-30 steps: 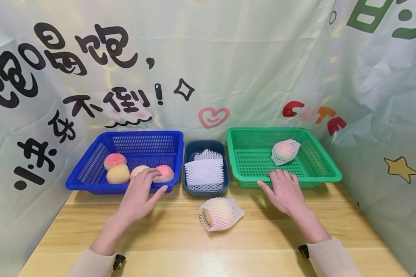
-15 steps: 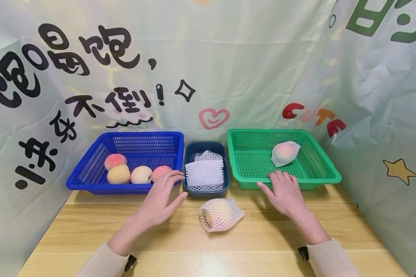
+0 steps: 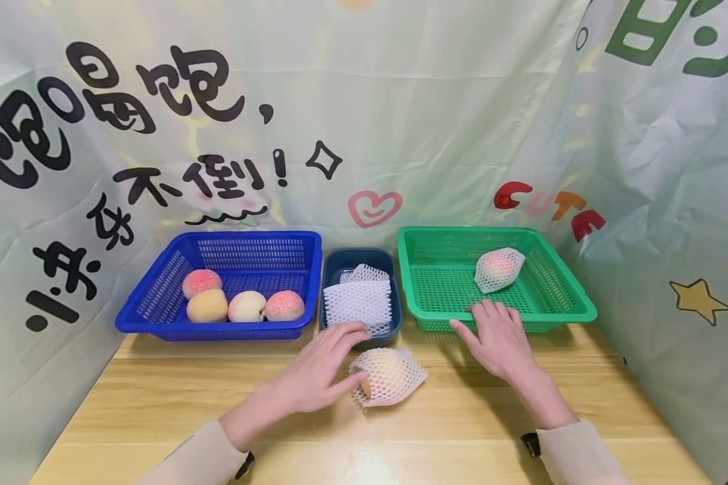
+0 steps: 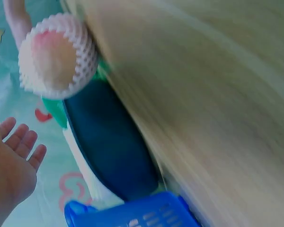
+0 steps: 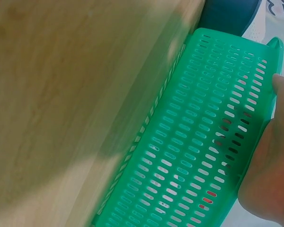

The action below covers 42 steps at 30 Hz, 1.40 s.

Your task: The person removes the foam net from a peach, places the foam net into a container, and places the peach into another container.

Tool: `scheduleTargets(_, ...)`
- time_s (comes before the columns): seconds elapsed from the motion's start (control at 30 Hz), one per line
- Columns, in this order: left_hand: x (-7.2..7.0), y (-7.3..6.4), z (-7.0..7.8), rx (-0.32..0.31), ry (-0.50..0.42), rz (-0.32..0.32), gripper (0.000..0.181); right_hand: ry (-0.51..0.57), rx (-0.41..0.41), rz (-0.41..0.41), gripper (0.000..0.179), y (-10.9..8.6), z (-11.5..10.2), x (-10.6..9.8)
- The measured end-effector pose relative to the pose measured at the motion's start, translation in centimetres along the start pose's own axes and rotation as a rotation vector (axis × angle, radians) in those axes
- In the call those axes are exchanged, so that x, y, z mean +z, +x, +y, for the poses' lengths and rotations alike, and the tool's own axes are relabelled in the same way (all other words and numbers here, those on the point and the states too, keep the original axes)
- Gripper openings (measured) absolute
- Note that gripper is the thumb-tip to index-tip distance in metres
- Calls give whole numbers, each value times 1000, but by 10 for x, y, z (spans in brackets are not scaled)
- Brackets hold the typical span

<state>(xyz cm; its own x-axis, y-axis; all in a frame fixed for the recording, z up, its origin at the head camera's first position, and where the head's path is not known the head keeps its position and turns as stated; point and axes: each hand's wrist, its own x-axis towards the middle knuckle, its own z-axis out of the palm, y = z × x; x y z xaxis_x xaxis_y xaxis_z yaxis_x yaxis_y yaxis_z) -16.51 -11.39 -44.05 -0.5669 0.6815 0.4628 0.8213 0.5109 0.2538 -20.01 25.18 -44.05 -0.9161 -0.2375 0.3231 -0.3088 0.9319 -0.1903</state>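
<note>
- Pale green printed cloth (image 3: 455,135) hangs creased behind and beside the table, black characters at upper left, a pink heart near centre, a yellow star at far right.
- Light wood-grain table (image 3: 461,438) fills the lower frame, glossy at bottom centre.
- Left of centre, a blue slotted plastic basket (image 3: 261,249) bears four bare peaches (image 3: 247,306).
- Lower centre, the left hand (image 3: 321,367), fingers loosely spread, grasps nothing beside a white-foam-netted peach (image 3: 394,377) on the wood.
- Behind it, a dark blue plastic bin (image 3: 334,273) holds white foam nets (image 3: 358,300).
- Right of centre, the right hand (image 3: 497,340), relaxed, rests on the near rim of a green slotted plastic basket (image 3: 437,313) containing another netted peach (image 3: 499,268).
</note>
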Motion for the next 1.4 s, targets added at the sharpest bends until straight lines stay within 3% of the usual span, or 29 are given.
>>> scheduleTargets(0.1,7,3,5,36,-1,-58,64,0,-4,5,56,0,0,1)
scheduleTargets(0.33,18,8,10,45,-11,-206,79,-4,-2,-1,57,0,1,1)
scheduleTargets(0.47,22,10,10,49,-19,-253,85,-7,0,-2,57,0,2,1)
scheduleTargets(0.8,31,15,5,14,-66,-321,81,-5,-3,3,56,0,2,2)
scheduleTargets(1.17,37,18,2,-37,-101,-338,78,3,-1,-1,55,0,0,0)
scheduleTargets(1.4,34,19,3,-35,-103,-328,76,25,10,-9,58,0,0,-1)
